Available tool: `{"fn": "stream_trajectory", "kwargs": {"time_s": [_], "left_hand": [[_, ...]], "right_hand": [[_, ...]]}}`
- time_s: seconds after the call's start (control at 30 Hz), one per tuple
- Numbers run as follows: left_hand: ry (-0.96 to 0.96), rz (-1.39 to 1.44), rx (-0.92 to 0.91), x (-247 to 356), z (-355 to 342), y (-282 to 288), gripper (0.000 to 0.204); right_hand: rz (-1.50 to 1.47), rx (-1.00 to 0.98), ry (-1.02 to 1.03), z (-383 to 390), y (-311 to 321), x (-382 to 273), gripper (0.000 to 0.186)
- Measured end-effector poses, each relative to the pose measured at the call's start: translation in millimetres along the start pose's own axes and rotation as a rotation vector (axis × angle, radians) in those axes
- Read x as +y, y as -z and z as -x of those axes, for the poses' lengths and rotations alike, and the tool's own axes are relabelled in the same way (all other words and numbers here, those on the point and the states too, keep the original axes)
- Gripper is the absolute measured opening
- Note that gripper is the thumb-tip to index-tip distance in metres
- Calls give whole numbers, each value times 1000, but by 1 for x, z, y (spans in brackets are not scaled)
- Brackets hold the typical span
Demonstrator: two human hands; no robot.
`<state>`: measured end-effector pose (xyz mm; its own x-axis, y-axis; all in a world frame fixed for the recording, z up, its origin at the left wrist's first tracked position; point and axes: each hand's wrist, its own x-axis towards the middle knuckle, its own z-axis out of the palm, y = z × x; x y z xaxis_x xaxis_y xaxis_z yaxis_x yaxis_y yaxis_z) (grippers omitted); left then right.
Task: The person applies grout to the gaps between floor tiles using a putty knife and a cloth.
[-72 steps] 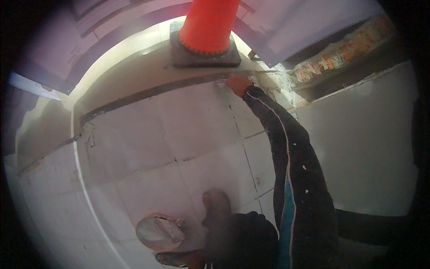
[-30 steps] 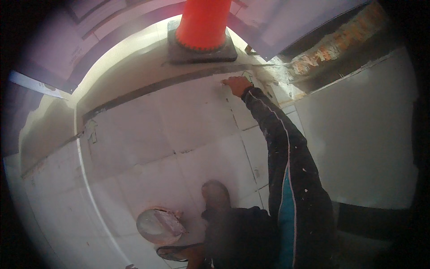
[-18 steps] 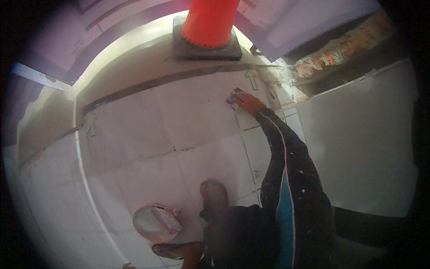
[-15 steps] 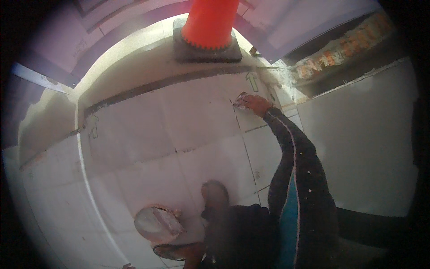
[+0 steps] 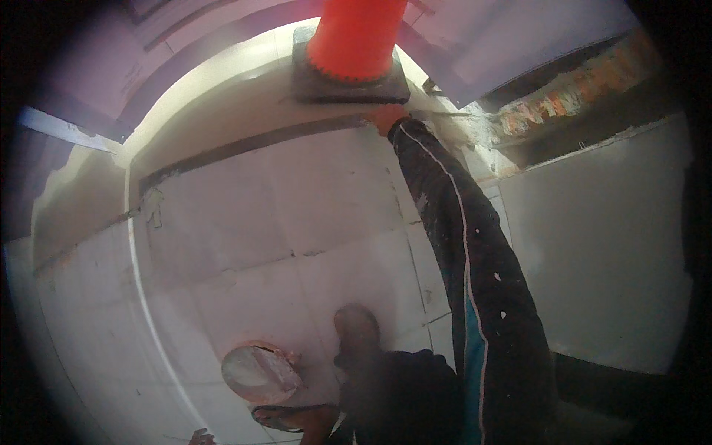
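My right hand (image 5: 384, 119), on the dark-sleeved arm, reaches to the dark tile joint (image 5: 259, 139) just below the cone's base. Its fingers are curled, and what they hold is hidden. My left hand (image 5: 202, 437) just shows at the lower edge, fingers partly apart over the pale tiled floor (image 5: 334, 193), with nothing visible in them. Between my hands, closer to the left one, a round container (image 5: 245, 371) has pale contents and a smeared flat piece lying across it. My feet in sandals (image 5: 356, 326) are beside it.
An orange cone (image 5: 352, 37) stands on a black square base (image 5: 315, 90) at the top. Purple-white panels (image 5: 504, 37) line the top corners. A broken strip of exposed brick (image 5: 564, 96) runs along the upper right, above a large grey tile (image 5: 593, 252). A faint arrow (image 5: 156, 208) marks the floor.
Over the last half second my right hand has moved up and left from the tile beside the arrow to the joint near the cone. The crumpled item it held is now hidden.
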<state>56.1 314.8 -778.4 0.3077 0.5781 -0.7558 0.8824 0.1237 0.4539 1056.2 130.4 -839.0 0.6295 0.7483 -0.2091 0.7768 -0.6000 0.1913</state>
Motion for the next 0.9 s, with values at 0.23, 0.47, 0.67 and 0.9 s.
{"fn": "stream_trajectory", "kwargs": {"time_s": [0.23, 0.47, 0.67, 0.9], "left_hand": [[-89, -350, -131, -78, 1, -1, 28], [-61, 34, -44, -11, 7, -17, 30], [-17, 12, -108, -33, -20, -18, 31], [-206, 6, -114, -16, -23, -15, 32]], "right_hand": [[4, -67, 34, -4, -26, 5, 50], [-16, -171, 120, 103, 2, -24, 45], [-111, -106, 181, 191, -48, -19, 44], [-158, -55, 138, 188, -25, -7, 42]]}}
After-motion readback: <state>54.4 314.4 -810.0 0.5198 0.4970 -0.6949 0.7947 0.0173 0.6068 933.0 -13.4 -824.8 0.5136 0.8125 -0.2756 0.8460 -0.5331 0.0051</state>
